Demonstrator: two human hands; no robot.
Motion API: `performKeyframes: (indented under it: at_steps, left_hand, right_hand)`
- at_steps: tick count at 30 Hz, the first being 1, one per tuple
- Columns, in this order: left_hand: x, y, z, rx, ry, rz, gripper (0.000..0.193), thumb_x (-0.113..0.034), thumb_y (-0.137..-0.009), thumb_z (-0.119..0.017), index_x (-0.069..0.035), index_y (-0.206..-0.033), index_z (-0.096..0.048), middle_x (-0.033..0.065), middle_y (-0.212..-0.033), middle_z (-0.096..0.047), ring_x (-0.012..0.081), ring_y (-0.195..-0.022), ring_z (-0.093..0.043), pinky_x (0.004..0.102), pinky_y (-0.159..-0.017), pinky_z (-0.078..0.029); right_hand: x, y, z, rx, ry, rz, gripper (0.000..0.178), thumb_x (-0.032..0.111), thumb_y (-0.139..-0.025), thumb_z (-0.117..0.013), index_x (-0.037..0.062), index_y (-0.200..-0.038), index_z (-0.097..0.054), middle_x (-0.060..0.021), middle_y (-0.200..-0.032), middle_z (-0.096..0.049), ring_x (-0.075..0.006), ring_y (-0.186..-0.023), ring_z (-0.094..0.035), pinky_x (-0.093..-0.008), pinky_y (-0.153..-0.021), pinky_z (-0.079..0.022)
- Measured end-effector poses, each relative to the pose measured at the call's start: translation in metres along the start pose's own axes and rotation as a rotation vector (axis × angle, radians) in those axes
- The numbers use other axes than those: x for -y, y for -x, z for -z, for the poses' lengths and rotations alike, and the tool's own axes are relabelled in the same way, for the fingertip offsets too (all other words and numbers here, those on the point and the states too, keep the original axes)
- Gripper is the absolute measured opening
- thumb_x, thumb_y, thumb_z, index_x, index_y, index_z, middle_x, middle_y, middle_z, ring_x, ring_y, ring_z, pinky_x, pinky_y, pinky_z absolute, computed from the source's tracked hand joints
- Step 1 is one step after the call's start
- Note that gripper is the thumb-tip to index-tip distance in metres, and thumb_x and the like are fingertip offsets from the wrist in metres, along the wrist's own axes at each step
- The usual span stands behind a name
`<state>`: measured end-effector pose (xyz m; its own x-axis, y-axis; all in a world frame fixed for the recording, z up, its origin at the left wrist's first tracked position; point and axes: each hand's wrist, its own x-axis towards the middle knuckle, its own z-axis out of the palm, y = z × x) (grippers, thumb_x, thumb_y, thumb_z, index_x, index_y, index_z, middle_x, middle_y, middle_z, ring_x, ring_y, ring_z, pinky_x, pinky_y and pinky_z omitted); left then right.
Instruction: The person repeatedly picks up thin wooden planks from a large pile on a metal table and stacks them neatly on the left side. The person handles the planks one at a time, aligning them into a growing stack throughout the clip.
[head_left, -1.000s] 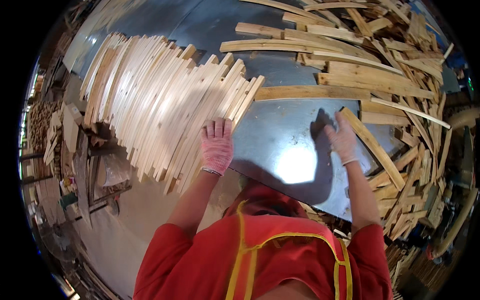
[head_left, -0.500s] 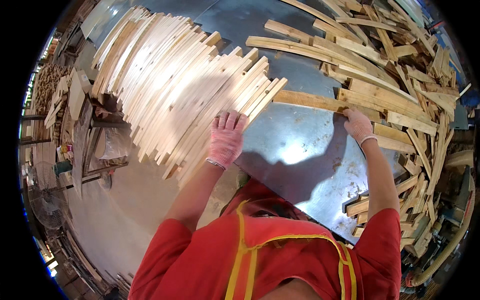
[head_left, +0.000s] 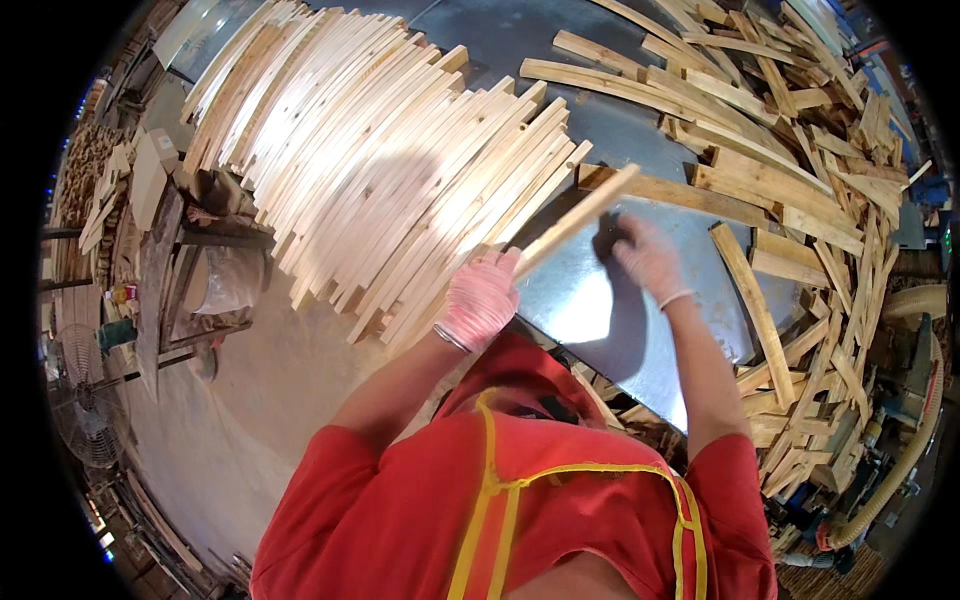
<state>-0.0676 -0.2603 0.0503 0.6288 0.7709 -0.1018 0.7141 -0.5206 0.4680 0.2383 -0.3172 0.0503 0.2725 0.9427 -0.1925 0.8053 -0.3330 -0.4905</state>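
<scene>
My gloved left hand (head_left: 480,298) is closed around the near end of a narrow wooden strip (head_left: 580,220). The strip slants up to the right, its far end raised over the metal tabletop (head_left: 560,290). Left of that hand lies a wide row of pale wooden strips (head_left: 400,190), side by side with uneven ends. My gloved right hand (head_left: 650,258), slightly blurred, hovers above the tabletop to the right of the held strip. Its fingers reach out toward the strip without touching it. Beyond the right hand lies a long brown board (head_left: 690,196).
A jumbled heap of rough boards (head_left: 800,200) covers the table's right side. One loose board (head_left: 755,310) lies aslant near it. At the left stand a wooden stand (head_left: 190,260) and a wire-caged fan (head_left: 85,395). A ribbed hose (head_left: 900,470) curves at the lower right.
My left hand has come nearer and right, now lifting a strip from the row's edge. My right hand has moved left, off the brown board. A loose board now lies aslant at the right.
</scene>
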Motion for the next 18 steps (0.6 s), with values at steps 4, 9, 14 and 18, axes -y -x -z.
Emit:
performKeyframes:
  at_steps: [4,9,14,18]
  left_hand:
    - [0.023,-0.002,0.031,-0.089,0.327,-0.010,0.042,-0.005,-0.089,-0.063,-0.008,-0.130,-0.067,0.0213,-0.114,-0.072,0.0429,-0.100,-0.070,0.0495,-0.090,-0.058]
    - [0.064,-0.014,0.066,-0.170,-0.225,0.085,0.046,-0.009,-0.093,-0.065,-0.011,-0.139,-0.058,0.0159,-0.122,-0.071,0.0383,-0.107,-0.071,0.0504,-0.090,-0.059]
    - [0.089,0.024,0.070,-0.089,-0.234,0.321,0.036,-0.026,-0.098,-0.065,-0.011,-0.132,-0.062,0.0147,-0.117,-0.072,0.0366,-0.107,-0.070,0.0498,-0.089,-0.058]
    - [0.123,0.063,0.069,-0.006,-0.193,0.354,0.037,-0.043,-0.099,-0.067,-0.011,-0.118,-0.070,0.0134,-0.112,-0.072,0.0360,-0.106,-0.071,0.0492,-0.087,-0.057]
  right_hand:
    - [-0.049,-0.067,0.011,-0.180,0.446,0.029,0.061,0.019,-0.089,-0.070,0.0148,-0.148,-0.055,-0.0155,-0.147,-0.061,-0.0403,-0.137,-0.056,-0.0507,-0.112,-0.049]
    - [-0.056,-0.086,0.017,0.011,0.630,-0.006,0.055,0.014,-0.090,-0.066,0.0197,-0.145,-0.060,-0.0141,-0.139,-0.064,-0.0381,-0.132,-0.059,-0.0516,-0.109,-0.050]
    - [-0.032,-0.028,0.025,0.104,0.698,0.237,0.047,0.010,-0.088,-0.065,0.0234,-0.133,-0.069,-0.0099,-0.122,-0.069,-0.0353,-0.124,-0.062,-0.0486,-0.105,-0.050]
    - [0.037,0.046,-0.006,-0.076,0.506,0.422,0.042,0.013,-0.085,-0.068,0.0207,-0.126,-0.072,-0.0129,-0.123,-0.069,-0.0385,-0.128,-0.059,-0.0524,-0.111,-0.045]
